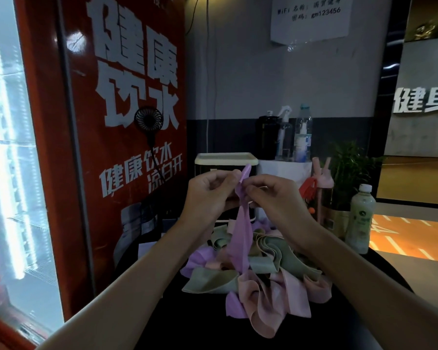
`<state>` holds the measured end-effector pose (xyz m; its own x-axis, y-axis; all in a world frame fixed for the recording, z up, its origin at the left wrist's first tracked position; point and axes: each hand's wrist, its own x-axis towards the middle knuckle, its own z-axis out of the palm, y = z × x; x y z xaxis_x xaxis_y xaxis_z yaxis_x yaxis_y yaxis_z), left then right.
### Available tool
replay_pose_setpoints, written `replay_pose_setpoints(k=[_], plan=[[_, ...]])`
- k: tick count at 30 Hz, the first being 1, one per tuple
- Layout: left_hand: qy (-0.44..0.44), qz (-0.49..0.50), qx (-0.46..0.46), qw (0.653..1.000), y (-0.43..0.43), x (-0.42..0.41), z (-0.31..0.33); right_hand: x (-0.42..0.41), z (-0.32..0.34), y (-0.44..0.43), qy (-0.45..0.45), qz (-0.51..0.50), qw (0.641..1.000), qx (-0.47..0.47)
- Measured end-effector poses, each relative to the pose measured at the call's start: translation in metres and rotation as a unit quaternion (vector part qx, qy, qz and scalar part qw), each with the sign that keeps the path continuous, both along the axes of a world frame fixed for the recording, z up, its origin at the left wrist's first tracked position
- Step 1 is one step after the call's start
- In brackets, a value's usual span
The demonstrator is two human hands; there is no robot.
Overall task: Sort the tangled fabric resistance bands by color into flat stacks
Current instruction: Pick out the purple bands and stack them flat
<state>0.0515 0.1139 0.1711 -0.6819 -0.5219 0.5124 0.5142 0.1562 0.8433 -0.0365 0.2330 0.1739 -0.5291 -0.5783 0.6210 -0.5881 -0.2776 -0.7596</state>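
Note:
A tangled heap of fabric bands (258, 271) in purple, pale green and pink lies on the dark table (379, 322). One purple band (242, 236) is lifted out of the heap and hangs down from my hands, its lower end still in the pile. My left hand (208, 195) and my right hand (273, 195) are raised side by side above the heap, and each pinches the top of the purple band between thumb and fingers. Pink bands (258, 306) spread toward me at the front, green ones (210, 279) lie left and right.
A red drinks fridge (106, 147) stands close on the left. Behind the heap sit a cream-lidded box (225, 159), spray and water bottles (302, 137), a pink tumbler (323, 188), a potted plant (349, 173) and a pale green bottle (360, 218) at right.

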Motion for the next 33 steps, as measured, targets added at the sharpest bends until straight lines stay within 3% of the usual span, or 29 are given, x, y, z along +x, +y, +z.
replay_pose_setpoints(k=[6, 10, 13, 18, 21, 26, 33], plan=[[-0.033, 0.046, -0.012, 0.998, -0.005, 0.001, 0.014, -0.006, 0.002, -0.006, -0.041, -0.056, 0.998, -0.010], [-0.031, 0.098, -0.140, 0.985, -0.016, 0.004, 0.028, -0.014, 0.010, -0.008, -0.109, -0.039, 0.993, 0.015], [-0.035, 0.107, -0.238, 0.965, -0.021, 0.005, 0.045, -0.018, 0.019, -0.010, -0.102, 0.007, 0.994, 0.047], [-0.042, 0.103, -0.292, 0.950, -0.026, 0.006, 0.067, -0.018, 0.035, -0.013, -0.098, 0.063, 0.992, 0.044], [-0.062, 0.094, -0.263, 0.958, -0.031, 0.005, 0.064, -0.018, 0.034, -0.016, -0.102, 0.055, 0.993, 0.028], [-0.139, 0.053, -0.132, 0.980, -0.032, 0.003, 0.047, -0.014, 0.026, -0.018, -0.095, 0.027, 0.995, -0.008], [-0.087, 0.086, -0.104, 0.987, -0.027, 0.002, 0.043, -0.006, 0.017, -0.014, -0.113, 0.053, 0.992, -0.014]])
